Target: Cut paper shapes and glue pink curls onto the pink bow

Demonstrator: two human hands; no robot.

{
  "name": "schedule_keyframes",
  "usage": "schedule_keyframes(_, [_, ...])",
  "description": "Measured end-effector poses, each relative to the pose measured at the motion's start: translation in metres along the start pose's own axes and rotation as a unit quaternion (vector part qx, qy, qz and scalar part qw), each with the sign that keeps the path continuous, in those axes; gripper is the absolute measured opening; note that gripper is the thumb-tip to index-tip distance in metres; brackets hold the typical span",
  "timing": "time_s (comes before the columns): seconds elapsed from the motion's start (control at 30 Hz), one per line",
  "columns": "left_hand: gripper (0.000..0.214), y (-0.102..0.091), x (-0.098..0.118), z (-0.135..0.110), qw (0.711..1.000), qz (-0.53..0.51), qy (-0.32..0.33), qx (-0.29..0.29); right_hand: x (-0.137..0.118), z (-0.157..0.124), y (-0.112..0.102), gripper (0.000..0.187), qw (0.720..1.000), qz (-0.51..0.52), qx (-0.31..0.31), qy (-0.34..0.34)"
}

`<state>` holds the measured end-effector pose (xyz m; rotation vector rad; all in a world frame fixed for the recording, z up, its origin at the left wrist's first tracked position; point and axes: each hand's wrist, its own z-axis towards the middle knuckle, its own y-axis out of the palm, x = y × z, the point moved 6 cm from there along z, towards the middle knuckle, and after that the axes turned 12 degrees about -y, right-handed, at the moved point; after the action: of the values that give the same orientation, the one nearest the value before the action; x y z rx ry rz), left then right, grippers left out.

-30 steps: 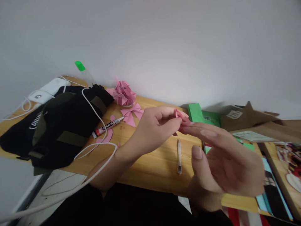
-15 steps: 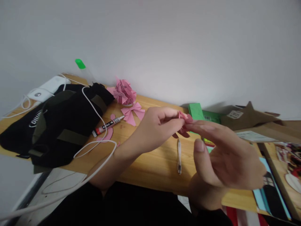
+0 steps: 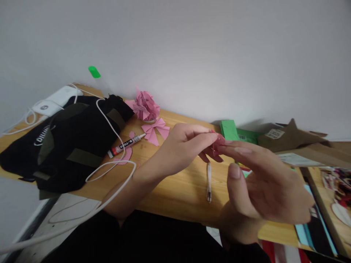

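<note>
Folded pink paper piece (image 3: 219, 138), one, small, held up above the wooden table (image 3: 183, 191) between the two hands, near the middle of the view; its shape is partly hidden by fingers. Left hand (image 3: 189, 146), one, pinching the piece between thumb and fingers, a hold that seems chosen because the paper is small and thin. Right hand (image 3: 270, 179), one, fingers extended and thumb standing apart; the fingertips meet the far edge of the piece, presumably to steady it, though how firmly they press cannot be told. Being raised, the piece probably gives both hands room around it. Slim white pen (image 3: 209, 182), one, lying just below the hands, perhaps left there for easy reach. Glue tube (image 3: 126, 145), one, nozzle toward the pink paper bow (image 3: 155, 131), likewise one; the tube partly overlies a curved pink scrap (image 3: 126, 156), one. Ruffled pink paper ball (image 3: 147, 106), one, near the wall, seemingly set back out of the working space. Black bag (image 3: 82, 142), one, at the left, crossed by white cord; whether one length or several cannot be told. Green box (image 3: 229, 128), at least one, beside brown paper packaging (image 3: 290, 137).
</note>
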<state>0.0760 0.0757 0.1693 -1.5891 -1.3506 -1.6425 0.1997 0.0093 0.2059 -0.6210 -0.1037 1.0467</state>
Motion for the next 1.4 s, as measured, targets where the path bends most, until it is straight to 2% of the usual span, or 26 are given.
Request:
schedule_keyframes(0.17, [0.023, 0.001, -0.002, -0.001, 1.0, 0.011, 0.0, 0.001, -0.003, 0.006, -0.001, 0.05, 1.0, -0.005, -0.006, 0.007])
schedule_keyframes(0.27, [0.025, 0.002, -0.001, -0.002, 1.0, 0.029, 0.006, -0.003, -0.001, 0.008, 0.002, 0.048, 0.999, -0.009, -0.036, 0.016])
schedule_keyframes(0.47, [0.026, 0.0, 0.002, -0.004, 0.999, 0.046, 0.025, 0.0, 0.002, 0.004, -0.002, 0.054, 0.998, 0.024, 0.052, -0.028])
schedule_keyframes(0.67, [0.023, 0.002, 0.004, -0.008, 0.997, 0.063, 0.043, 0.008, 0.006, 0.003, 0.0, 0.049, 0.999, 0.024, 0.021, -0.015])
schedule_keyframes(0.83, [0.02, 0.004, 0.007, -0.012, 0.992, 0.094, 0.079, 0.031, 0.006, 0.004, -0.001, 0.046, 0.999, 0.032, 0.03, -0.016])
schedule_keyframes(0.97, [0.016, 0.004, 0.005, -0.011, 0.99, 0.106, 0.091, 0.035, 0.007, 0.002, -0.001, 0.04, 0.998, 0.036, 0.037, 0.041])
schedule_keyframes(1.1, [0.013, 0.002, 0.002, -0.01, 0.992, 0.087, 0.08, 0.045, 0.002, 0.003, 0.003, 0.037, 0.998, 0.032, 0.051, 0.016])
schedule_keyframes(1.2, [0.009, -0.001, 0.002, -0.011, 0.993, 0.064, 0.078, 0.055, 0.007, 0.004, 0.011, 0.036, 0.999, 0.016, 0.008, 0.036])
schedule_keyframes(1.4, [0.004, -0.003, 0.0, -0.008, 0.997, 0.005, 0.063, 0.034, 0.018, -0.009, 0.007, 0.054, 0.999, 0.013, 0.003, 0.052])
